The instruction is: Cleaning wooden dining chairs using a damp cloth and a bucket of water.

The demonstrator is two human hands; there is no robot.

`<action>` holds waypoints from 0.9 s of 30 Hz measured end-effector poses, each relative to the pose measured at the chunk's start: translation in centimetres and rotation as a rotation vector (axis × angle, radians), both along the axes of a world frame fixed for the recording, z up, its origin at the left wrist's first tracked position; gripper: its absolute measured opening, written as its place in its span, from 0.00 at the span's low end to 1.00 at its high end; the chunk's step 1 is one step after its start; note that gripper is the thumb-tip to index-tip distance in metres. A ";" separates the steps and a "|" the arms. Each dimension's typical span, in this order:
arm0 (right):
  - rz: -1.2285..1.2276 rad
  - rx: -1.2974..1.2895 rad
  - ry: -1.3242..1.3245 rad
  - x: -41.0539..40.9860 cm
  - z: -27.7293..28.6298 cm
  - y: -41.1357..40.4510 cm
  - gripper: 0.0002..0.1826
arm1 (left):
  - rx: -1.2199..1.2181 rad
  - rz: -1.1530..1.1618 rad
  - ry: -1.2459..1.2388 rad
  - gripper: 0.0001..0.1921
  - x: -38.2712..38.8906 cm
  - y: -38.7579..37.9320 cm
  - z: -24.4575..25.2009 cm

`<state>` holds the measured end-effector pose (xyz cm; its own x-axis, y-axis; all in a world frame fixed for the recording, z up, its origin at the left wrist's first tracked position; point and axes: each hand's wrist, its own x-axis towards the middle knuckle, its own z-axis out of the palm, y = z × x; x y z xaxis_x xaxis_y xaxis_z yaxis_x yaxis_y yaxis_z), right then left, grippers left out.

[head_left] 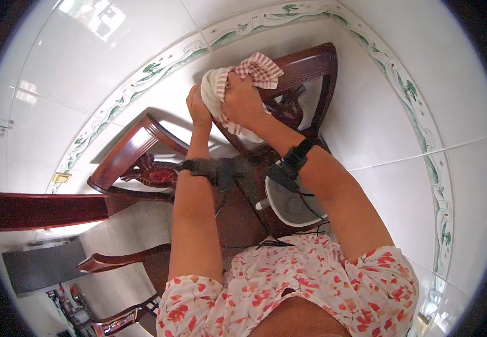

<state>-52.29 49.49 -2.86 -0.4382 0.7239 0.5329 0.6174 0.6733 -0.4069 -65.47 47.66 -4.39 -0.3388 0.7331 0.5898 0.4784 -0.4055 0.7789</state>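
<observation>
A red-and-white checked and striped cloth (pixel 260 69) lies bunched over the top corner of a dark carved wooden chair back (pixel 306 63). My right hand (pixel 243 99) grips the cloth from above, its fingers curled into the folds. On the other side, my left hand (pixel 199 105) presses against the pale part of the same cloth, fingers wrapped round its edge. The wood beneath the cloth is hidden. Each wrist carries a black strap with a device (pixel 292 160) on it.
Left of my hands stands a second carved chair back (pixel 136 147). A pale-rimmed grey basin (pixel 294 204) rests on the wooden seat below my right forearm. White tiled walls (pixel 399 122) with a green patterned border close in behind. A dark screen (pixel 43 265) is at lower left.
</observation>
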 end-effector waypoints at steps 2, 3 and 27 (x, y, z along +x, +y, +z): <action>0.012 -0.040 0.009 1.3 -0.9 1.8 0.22 | -0.181 -0.035 -0.439 0.10 0.6 0.3 0.1; -0.068 -0.014 0.011 2.0 -1.3 2.6 0.23 | -0.181 -0.035 -0.439 0.10 0.6 0.3 0.3; -0.003 0.143 0.286 -2.5 -2.3 -1.6 0.20 | 0.166 0.226 0.241 0.11 -1.1 0.3 -1.9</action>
